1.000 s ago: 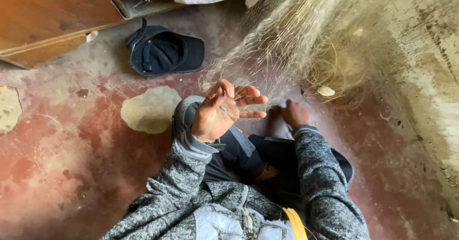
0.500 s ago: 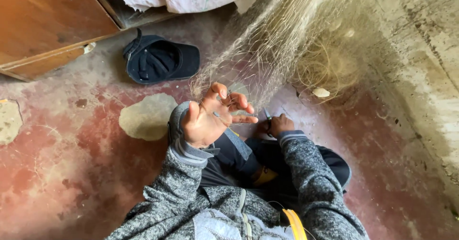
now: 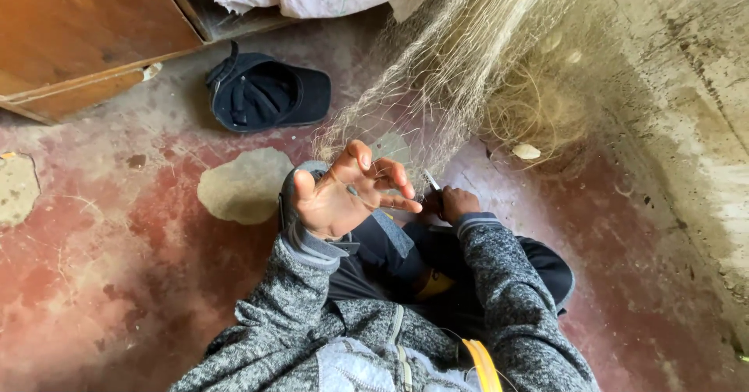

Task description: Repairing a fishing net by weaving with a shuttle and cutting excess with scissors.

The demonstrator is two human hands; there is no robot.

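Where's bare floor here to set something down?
Free: red worn floor left of the grey sleeve, below the dark blue cap. Crowded: pale fishing net ahead of the left hand and right hand.

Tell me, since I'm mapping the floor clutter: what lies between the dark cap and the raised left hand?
In the head view, between the dark cap and the left hand lies worn red floor with a pale bare patch; the net hangs just beside.
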